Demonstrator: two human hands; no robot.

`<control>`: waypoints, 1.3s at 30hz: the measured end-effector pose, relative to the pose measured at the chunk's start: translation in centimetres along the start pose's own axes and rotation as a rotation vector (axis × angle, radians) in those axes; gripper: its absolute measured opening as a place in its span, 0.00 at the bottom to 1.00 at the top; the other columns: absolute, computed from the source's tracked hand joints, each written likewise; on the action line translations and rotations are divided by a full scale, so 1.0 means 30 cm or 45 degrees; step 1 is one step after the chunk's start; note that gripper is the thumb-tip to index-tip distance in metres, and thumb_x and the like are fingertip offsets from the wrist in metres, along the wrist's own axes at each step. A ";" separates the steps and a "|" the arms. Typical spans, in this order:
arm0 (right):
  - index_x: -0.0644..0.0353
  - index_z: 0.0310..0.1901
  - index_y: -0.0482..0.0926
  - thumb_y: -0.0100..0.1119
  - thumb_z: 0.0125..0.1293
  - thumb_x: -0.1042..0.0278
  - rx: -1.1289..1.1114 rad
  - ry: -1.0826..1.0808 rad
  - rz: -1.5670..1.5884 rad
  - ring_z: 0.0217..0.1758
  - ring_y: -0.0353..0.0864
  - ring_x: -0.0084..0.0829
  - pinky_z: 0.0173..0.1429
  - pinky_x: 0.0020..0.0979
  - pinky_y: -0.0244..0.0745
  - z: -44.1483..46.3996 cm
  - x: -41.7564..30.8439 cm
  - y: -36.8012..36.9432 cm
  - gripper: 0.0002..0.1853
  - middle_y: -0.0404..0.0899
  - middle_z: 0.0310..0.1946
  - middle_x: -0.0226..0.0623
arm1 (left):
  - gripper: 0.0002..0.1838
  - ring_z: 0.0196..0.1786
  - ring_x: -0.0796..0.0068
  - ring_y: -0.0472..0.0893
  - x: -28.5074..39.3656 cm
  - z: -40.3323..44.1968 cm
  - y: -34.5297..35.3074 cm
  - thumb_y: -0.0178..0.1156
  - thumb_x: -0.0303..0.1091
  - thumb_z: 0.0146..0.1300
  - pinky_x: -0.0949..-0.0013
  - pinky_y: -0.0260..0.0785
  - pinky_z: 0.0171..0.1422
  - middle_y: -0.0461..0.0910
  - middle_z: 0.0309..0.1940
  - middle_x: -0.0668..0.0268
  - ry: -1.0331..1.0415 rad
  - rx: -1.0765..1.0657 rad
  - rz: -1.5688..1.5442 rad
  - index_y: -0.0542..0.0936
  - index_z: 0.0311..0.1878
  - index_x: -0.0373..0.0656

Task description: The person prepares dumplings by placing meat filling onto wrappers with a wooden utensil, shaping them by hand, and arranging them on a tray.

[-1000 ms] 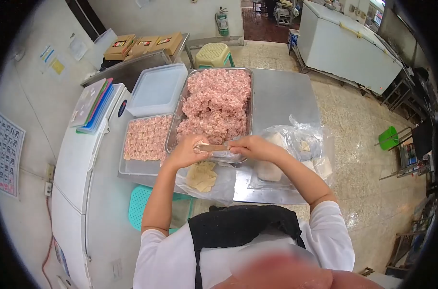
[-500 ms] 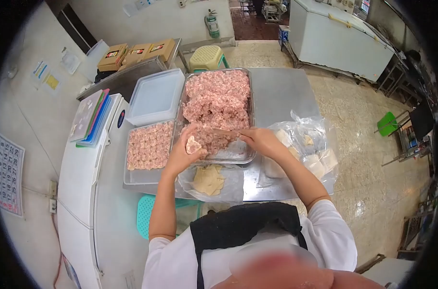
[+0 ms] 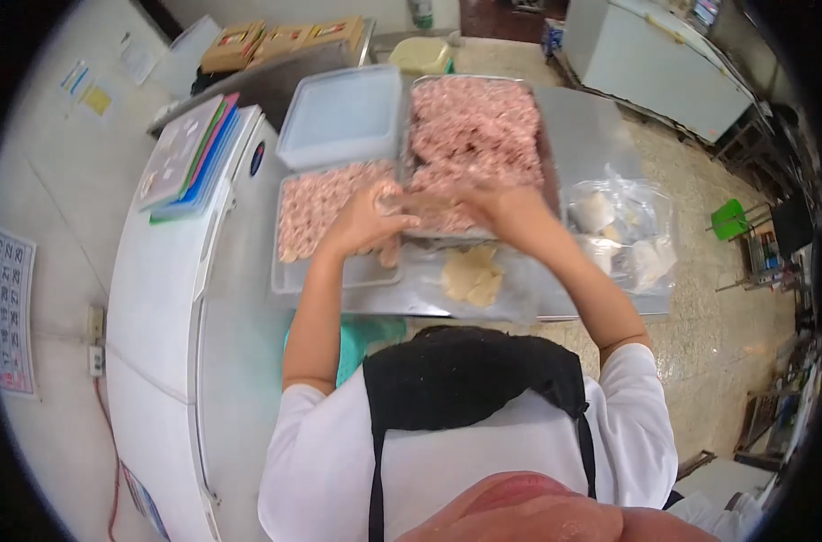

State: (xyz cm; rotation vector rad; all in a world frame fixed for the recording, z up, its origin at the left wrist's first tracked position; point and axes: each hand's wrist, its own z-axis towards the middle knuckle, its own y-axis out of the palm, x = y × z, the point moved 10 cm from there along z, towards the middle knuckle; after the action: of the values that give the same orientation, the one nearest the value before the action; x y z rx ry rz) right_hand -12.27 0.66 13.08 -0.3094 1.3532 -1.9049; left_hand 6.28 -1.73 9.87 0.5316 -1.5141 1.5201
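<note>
My left hand (image 3: 367, 219) is curled at the right side of a clear tray of small meat-filled dumplings (image 3: 325, 203); what lies in its fingers is blurred. My right hand (image 3: 512, 215), smeared by motion, grips a thin brownish spatula (image 3: 429, 210) that points left towards my left hand. Both hands are over the near edge of a deep metal pan of pink ground meat (image 3: 474, 126). Pale round wrappers (image 3: 473, 275) lie on plastic just below the pan.
An empty-looking translucent container (image 3: 340, 116) sits behind the dumpling tray. Plastic bags with white packs (image 3: 623, 230) lie at the table's right. A white appliance (image 3: 171, 298) holding coloured boards (image 3: 194, 158) stands left; a yellow stool (image 3: 422, 54) is behind the table.
The view has shifted, so the table appears further right and higher. My left hand has moved from the pan to the dumpling tray's right side, and the spatula has come along with my right hand.
</note>
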 end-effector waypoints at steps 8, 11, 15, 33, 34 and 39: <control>0.55 0.54 0.78 0.51 0.71 0.56 -0.161 0.109 0.347 0.44 0.80 0.51 0.46 0.45 0.75 0.112 -0.266 0.183 0.17 0.80 0.41 0.47 | 0.27 0.48 0.63 0.82 -0.197 -0.159 -0.237 0.75 0.44 0.47 0.64 0.71 0.55 0.83 0.44 0.53 -0.148 0.079 0.116 0.80 0.46 0.37; 0.59 0.53 0.79 0.53 0.70 0.57 -0.135 0.152 0.392 0.46 0.80 0.52 0.48 0.44 0.75 0.119 -0.255 0.201 0.18 0.80 0.43 0.50 | 0.28 0.48 0.60 0.81 -0.312 -0.211 -0.290 0.74 0.45 0.48 0.63 0.72 0.54 0.82 0.44 0.51 -0.114 0.111 0.168 0.79 0.48 0.36; 0.63 0.53 0.79 0.55 0.69 0.60 0.072 0.355 0.628 0.42 0.82 0.43 0.48 0.38 0.74 -0.002 -0.139 0.227 0.18 0.82 0.42 0.47 | 0.31 0.48 0.60 0.81 -0.498 -0.289 -0.261 0.72 0.45 0.50 0.62 0.71 0.55 0.81 0.47 0.50 -0.301 -0.120 0.184 0.76 0.54 0.36; 0.65 0.55 0.79 0.59 0.70 0.60 0.208 1.189 0.894 0.30 0.65 0.15 0.35 0.20 0.64 -0.602 0.173 0.180 0.19 0.72 0.27 0.21 | 0.49 0.60 0.50 0.76 -0.510 -0.232 0.220 0.61 0.38 0.56 0.60 0.66 0.64 0.70 0.64 0.42 -0.310 -0.356 0.223 0.45 0.76 0.37; 0.65 0.55 0.79 0.59 0.70 0.60 0.181 1.179 0.896 0.30 0.66 0.15 0.36 0.20 0.64 -0.602 0.195 0.179 0.19 0.73 0.28 0.21 | 0.49 0.60 0.49 0.76 -0.488 -0.248 0.226 0.60 0.37 0.56 0.59 0.67 0.64 0.69 0.64 0.41 -0.321 -0.347 0.178 0.45 0.76 0.36; 0.65 0.55 0.79 0.59 0.70 0.61 0.100 1.151 0.919 0.34 0.71 0.16 0.40 0.22 0.68 -0.601 0.285 0.164 0.19 0.78 0.32 0.25 | 0.46 0.50 0.48 0.80 -0.527 -0.287 0.221 0.57 0.31 0.58 0.57 0.71 0.56 0.71 0.61 0.40 -0.201 -0.186 0.337 0.43 0.77 0.40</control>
State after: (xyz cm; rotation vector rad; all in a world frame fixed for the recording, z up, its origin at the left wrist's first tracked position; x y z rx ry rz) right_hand -26.46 6.59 -0.56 1.0672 1.6059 -1.4644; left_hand 11.32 2.86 -8.05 0.3846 -1.8616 1.5791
